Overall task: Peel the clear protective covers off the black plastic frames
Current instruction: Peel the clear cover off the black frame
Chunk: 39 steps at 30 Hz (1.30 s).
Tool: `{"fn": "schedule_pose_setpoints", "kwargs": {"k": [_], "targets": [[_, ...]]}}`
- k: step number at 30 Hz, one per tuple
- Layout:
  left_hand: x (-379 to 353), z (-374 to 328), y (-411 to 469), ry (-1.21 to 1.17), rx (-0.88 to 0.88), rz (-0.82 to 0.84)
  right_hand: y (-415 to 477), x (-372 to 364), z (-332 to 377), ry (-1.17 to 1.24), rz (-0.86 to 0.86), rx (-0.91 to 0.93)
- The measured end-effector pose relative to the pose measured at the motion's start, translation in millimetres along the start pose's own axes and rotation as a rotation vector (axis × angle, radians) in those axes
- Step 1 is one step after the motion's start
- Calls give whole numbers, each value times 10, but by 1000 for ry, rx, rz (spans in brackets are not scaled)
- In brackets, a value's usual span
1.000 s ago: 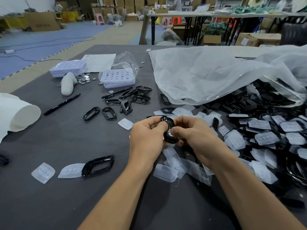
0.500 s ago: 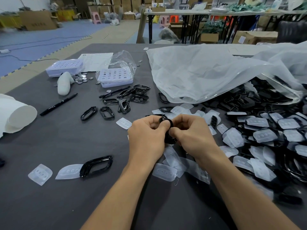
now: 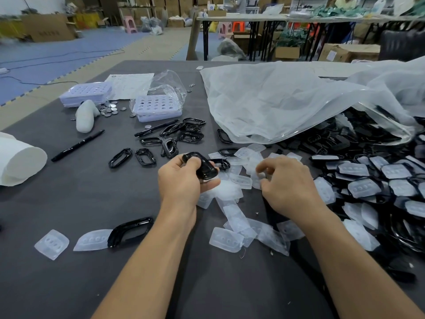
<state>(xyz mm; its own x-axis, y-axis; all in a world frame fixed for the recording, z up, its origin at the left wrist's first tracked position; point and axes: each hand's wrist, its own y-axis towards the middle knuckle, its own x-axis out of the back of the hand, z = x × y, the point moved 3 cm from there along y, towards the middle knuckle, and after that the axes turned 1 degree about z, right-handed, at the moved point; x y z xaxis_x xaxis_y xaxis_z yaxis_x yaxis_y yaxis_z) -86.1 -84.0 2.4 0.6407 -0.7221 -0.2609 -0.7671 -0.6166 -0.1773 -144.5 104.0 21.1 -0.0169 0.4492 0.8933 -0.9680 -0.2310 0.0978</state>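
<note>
Reference item: the held frame (image 3: 205,170), above the table (image 3: 69,284) at centre.

Far left of the held frame: a white roll (image 3: 20,162) and a pen (image 3: 77,145). Neither is a task item.

Lower left of it: a lone frame (image 3: 131,230) lies flat with a cover (image 3: 92,240) touching its left end (attached or merely abutting, I cannot tell).

Just beyond it, to the left: bare frames (image 3: 179,137) in a small loose cluster, with no covers on them. Judged done.

Left hand (image 3: 181,180): clenched round the held frame, thumb across its upper face. That face shows glossy black with no cover visible, so this piece is judged stripped or nearly so.

Below it and to the right: loose covers (image 3: 232,229) strewn flat. Spent.

Right hand (image 3: 289,187): just right of the held frame and apart from it, fingers curled. A clear piece sits at the fingertips. Whether it is pinched or only lying beneath them cannot be told.

Far right of it: covered frames (image 3: 368,187) in a large heap, spilling from under a bag (image 3: 287,100). Outstanding.

Assessment: early stage. The covered heap far outnumbers the bare cluster.
</note>
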Motion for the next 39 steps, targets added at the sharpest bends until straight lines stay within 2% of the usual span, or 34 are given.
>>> {"fn": "schedule_pose_setpoints", "kwargs": {"k": [2,6,9,12,14,16,18,25,31,39], "targets": [[-13,8,-6,37,-9,9,-5,30,1,50,-45,-8],[-49,1,-27,114,-41,55,-7,-35,-3,29,26,-32],[-61,4,-49,151,-54,81,5,-30,-26,164,-9,-77],[-69,10,-55,183,-72,100,18,-28,-101,448,-81,-171],[-77,21,-65,191,-72,108,16,-3,-87,760,-85,-191],[-89,32,-78,191,-68,119,10,21,-39,1024,-41,-176],[-102,33,-96,195,-73,133,-5,33,20,1161,17,-163],[-150,-2,-136,179,-82,194,-96,-60,191,1212,195,-149],[-173,-6,-135,183,-69,203,-89,-45,216,1385,201,-165],[-188,-5,-142,184,-58,217,-79,-74,204,1351,244,-31]]}}
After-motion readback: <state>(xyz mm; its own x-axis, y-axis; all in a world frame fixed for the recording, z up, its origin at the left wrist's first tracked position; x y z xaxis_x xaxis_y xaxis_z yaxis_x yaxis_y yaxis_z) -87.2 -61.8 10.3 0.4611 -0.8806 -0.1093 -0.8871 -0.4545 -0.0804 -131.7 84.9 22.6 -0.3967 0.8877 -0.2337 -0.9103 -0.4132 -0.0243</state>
